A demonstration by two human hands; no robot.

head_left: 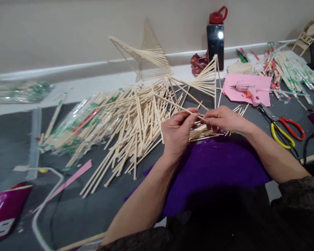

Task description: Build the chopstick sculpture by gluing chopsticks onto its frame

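My left hand point(178, 130) pinches a wooden chopstick point(172, 103), which slants up to the left from my fingers. My right hand point(223, 118) has its fingertips closed on the lower right end of the same chopstick. Under and to the left of my hands lies a large heap of loose chopsticks point(136, 136). Just behind my hands stands a fanned frame of chopsticks point(206, 75). A second twisted fan of chopsticks point(146, 54) leans near the wall. Purple cloth point(214, 170) lies below my forearms.
Wrapped chopsticks point(81, 122) lie left, more point(290, 69) back right. On the right are a glue gun point(247, 91) on pink paper point(229, 83) and red-and-yellow-handled pliers point(282, 132). A phone point(215, 45) stands against a red-capped bottle point(216, 17). A white cable point(39, 209) curves at front left.
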